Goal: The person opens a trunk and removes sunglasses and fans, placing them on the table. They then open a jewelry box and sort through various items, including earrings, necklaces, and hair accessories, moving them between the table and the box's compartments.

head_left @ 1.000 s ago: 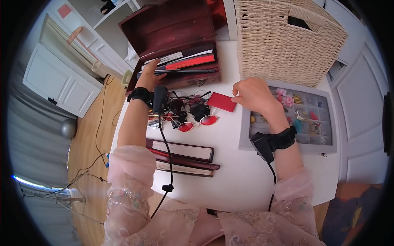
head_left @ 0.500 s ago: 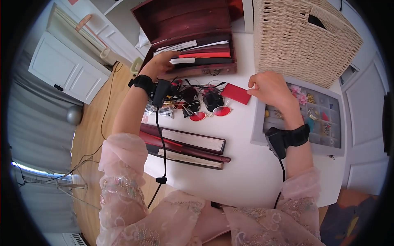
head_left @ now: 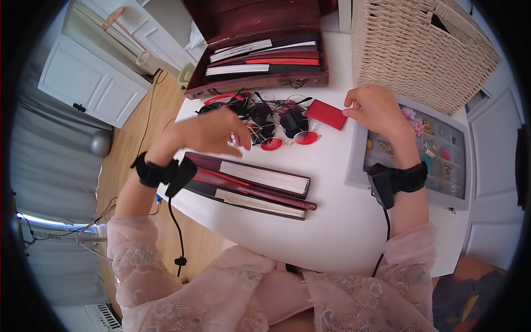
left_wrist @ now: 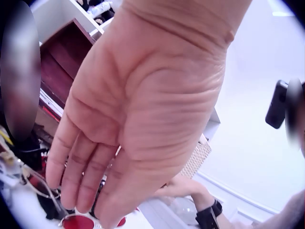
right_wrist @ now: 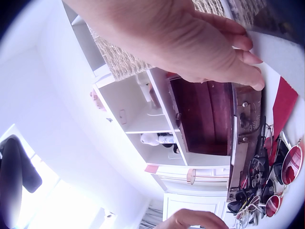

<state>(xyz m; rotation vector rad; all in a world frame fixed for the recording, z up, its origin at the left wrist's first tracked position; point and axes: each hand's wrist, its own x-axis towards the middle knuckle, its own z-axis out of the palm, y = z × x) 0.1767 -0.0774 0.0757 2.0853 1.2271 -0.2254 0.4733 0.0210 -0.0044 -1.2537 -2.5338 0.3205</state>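
Observation:
My left hand (head_left: 207, 133) hovers over the left end of the pile of glasses (head_left: 263, 130), above the books (head_left: 265, 176) lying on the table. In the left wrist view its palm (left_wrist: 147, 105) is bare and the fingers are extended. My right hand (head_left: 381, 110) is beside the red card (head_left: 326, 115), fingers loosely bent and nothing seen in them; whether the thumb touches the card's edge I cannot tell. Behind the glasses, the dark red case (head_left: 260, 86) has its lid up, with books (head_left: 285, 58) standing in it.
At the right lies a grey compartment box (head_left: 409, 185) of jewellery, with a tall woven basket (head_left: 415, 55) behind it. The white table's (head_left: 265, 238) front edge curves before me. Cables run from both wrist cameras.
My left hand has left the books in the case and come back toward me, over the glasses. The right hand stays by the red card. The head view has shifted somewhat.

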